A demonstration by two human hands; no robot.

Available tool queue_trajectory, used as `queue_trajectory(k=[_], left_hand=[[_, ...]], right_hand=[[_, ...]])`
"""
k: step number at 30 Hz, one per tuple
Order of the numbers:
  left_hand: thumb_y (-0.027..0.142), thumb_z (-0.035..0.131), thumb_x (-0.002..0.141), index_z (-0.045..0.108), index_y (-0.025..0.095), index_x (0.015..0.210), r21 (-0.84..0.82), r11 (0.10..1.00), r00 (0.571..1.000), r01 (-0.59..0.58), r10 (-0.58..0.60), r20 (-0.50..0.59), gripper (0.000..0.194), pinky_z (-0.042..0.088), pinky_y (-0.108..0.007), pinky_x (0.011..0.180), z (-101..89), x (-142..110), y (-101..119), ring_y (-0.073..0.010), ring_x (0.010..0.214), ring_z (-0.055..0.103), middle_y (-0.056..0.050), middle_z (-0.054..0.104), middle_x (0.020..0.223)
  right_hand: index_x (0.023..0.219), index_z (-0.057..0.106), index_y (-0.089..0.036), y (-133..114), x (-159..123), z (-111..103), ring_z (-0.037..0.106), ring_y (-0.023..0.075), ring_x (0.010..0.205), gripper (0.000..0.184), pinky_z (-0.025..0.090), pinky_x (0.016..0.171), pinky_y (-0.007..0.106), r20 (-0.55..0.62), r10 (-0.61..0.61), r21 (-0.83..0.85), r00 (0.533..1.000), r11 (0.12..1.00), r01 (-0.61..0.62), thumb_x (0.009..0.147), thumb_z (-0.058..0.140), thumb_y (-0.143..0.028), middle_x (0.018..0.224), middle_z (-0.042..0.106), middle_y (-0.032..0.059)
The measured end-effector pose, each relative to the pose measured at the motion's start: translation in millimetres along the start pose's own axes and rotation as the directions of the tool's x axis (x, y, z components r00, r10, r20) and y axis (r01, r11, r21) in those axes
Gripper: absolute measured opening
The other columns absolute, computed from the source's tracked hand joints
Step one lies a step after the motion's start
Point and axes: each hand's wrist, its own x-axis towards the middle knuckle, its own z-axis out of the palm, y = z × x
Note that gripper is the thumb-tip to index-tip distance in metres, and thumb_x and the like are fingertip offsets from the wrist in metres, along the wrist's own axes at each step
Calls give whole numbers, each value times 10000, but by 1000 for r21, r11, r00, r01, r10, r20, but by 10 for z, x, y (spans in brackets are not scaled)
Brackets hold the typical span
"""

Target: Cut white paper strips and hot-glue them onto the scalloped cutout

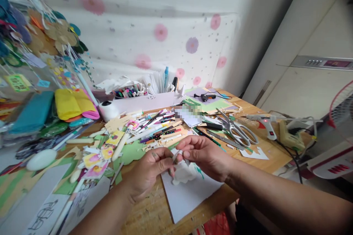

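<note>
My left hand [154, 169] and my right hand [202, 154] meet above the front of the table, fingertips pinched together. Between them is a small white piece [178, 156], partly covered by the fingers; its kind is too small to make out. Just below the fingertips shows a cream paper cut-out [184, 174] with a scalloped edge. Whether the fingers also touch this cut-out, I cannot tell. Under both hands lies a white sheet [190, 198], with a green mark near the right hand.
Scissors [238, 132], a white glue gun [266, 123] and a power strip [292, 136] lie to the right. Pens and paper scraps [162, 128] crowd the middle. A pen box [149, 101] stands behind. Paper flowers [100, 156] and a yellow bundle [70, 103] are left.
</note>
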Motion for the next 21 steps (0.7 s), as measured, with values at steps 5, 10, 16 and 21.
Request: queue_trajectory(k=[5,10,16,21], left_hand=[[324,788,646,637,149,677,90,996,1000,-6,9,-26,233,452,-283,626,-15,9,-13,-154,613,583,-10,641,624],[266,773,632,603,149,608,207,978,996,-9,28,-90,207,401,-254,541,9,34,-32,-132,526,540,6,614,554],[363,728,660,558,167,586,287,958,992,-7,43,-119,270,366,-256,494,53,53,-105,-144,481,522,16,574,504],[372,677,710,532,183,602,311,950,983,-12,69,-172,262,335,-252,489,70,56,-139,-137,487,497,34,538,506]], right_hand=[[782,726,-153,-13,-56,28,625,95,628,189,438,634,216,-80,-34,-14,996,999,33,634,830,-209,694,733,18],[760,738,-155,20,-98,28,637,98,626,206,441,637,214,-187,-60,-19,981,998,57,599,856,-207,695,750,38],[801,744,-159,80,-16,-29,617,87,613,247,447,603,206,-206,-93,18,974,995,99,582,857,-178,745,756,40],[831,741,-167,74,68,-63,619,96,648,270,447,602,214,-221,-119,12,968,992,125,583,847,-148,782,752,42]])
